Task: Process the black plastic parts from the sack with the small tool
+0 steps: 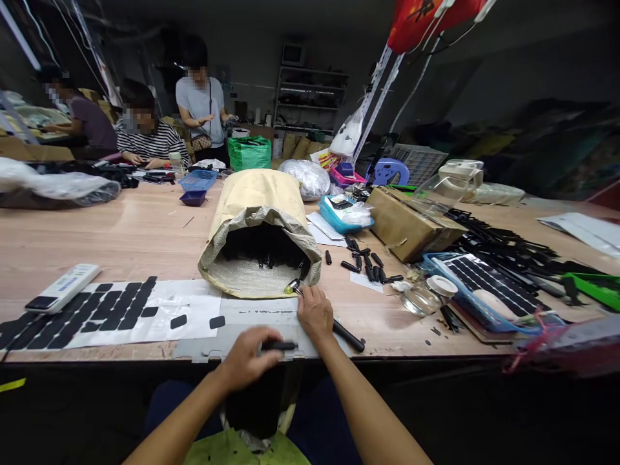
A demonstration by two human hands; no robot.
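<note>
My left hand is closed around a short black piece that sticks out past the fingers, above the front edge of the table. My right hand is closed over the shaft of a hammer-like tool, just in front of the sack's mouth. The tool's black handle comes out to the right of that hand, and its small metal and yellow-green head lies at the sack's lip. The pale yellow woven sack lies on its side, mouth toward me, with black pieces in its dark inside. Under both hands is a grey plate.
Black stickers on white sheets and a white power strip are at the left. Loose black parts, a cardboard box, a glass jar and a blue tray stand right. Several people work behind.
</note>
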